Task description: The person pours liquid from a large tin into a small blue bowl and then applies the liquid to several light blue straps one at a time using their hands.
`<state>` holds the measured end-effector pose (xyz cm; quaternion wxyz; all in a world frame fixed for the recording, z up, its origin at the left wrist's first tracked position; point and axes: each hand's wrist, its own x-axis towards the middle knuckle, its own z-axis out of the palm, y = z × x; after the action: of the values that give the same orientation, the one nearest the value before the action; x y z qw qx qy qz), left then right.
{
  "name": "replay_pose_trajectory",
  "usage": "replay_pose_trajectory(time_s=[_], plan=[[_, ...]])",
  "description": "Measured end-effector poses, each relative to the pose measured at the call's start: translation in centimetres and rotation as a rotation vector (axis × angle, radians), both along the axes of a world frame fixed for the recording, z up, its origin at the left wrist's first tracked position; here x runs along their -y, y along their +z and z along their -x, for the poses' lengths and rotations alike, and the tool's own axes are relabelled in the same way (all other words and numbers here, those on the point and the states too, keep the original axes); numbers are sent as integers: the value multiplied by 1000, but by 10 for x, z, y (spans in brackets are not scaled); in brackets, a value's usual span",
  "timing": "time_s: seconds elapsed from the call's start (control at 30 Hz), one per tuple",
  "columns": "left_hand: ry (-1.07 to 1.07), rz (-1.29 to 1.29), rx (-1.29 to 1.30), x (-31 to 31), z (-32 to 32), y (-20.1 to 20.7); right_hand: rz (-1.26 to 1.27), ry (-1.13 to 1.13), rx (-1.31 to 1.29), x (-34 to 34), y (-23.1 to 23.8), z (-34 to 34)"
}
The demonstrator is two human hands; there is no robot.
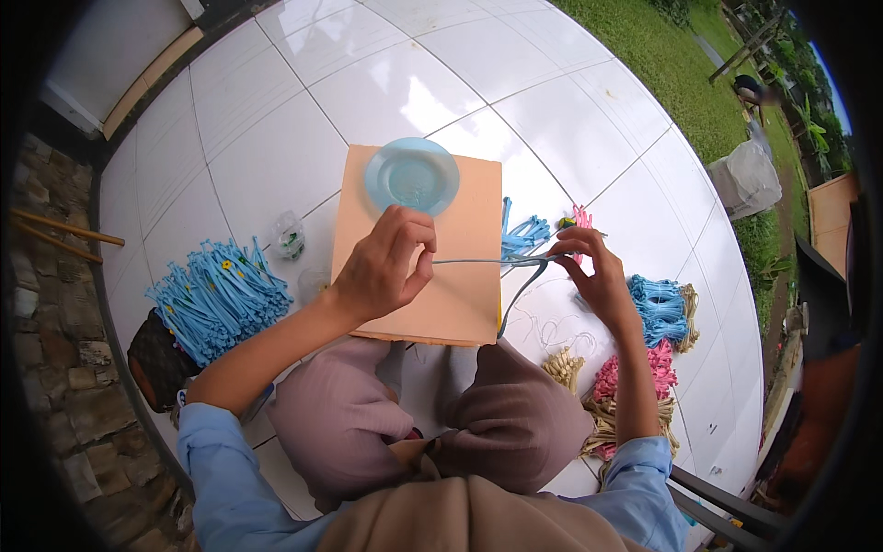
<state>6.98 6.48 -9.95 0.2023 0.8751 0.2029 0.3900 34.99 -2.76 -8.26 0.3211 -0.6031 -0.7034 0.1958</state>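
Over a peach-coloured board (441, 308), my left hand (391, 262) is closed, with thumb and fingers pinching one end of a thin blue-grey cord (487, 261). The cord runs straight across to my right hand (593, 271), which grips it just past the board's right edge. From the right hand a loose length of the cord hangs down beside the board. A translucent blue dish (411, 175) with small bits in it, too small to name, sits at the board's far end. Both hands are raised above the board, nearer to its middle than to the dish.
Light blue cord bundles (216, 294) lie at left, beside a small clear plastic bag (288, 237). More blue (658, 308), pink (648, 368) and beige bundles (563, 368) lie at right on white tiles. White thread (552, 327) lies loose. Grass (635, 55) borders the tiles.
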Motion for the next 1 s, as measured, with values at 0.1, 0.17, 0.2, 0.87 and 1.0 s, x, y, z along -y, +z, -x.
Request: replay_pose_trajectory(time_s=[0.1, 0.17, 0.2, 0.87, 1.0], plan=[[56, -161, 169, -5, 17, 53, 132, 173, 15, 5, 57, 16], [47, -229, 214, 4, 22, 81, 283, 282, 91, 7, 84, 38], [32, -185, 236, 11, 19, 92, 331, 289, 174, 7, 88, 45], [383, 821, -689, -17, 85, -81, 80, 88, 322, 71, 87, 50], [197, 1079, -883, 2, 53, -50, 124, 4, 370, 69, 113, 53]])
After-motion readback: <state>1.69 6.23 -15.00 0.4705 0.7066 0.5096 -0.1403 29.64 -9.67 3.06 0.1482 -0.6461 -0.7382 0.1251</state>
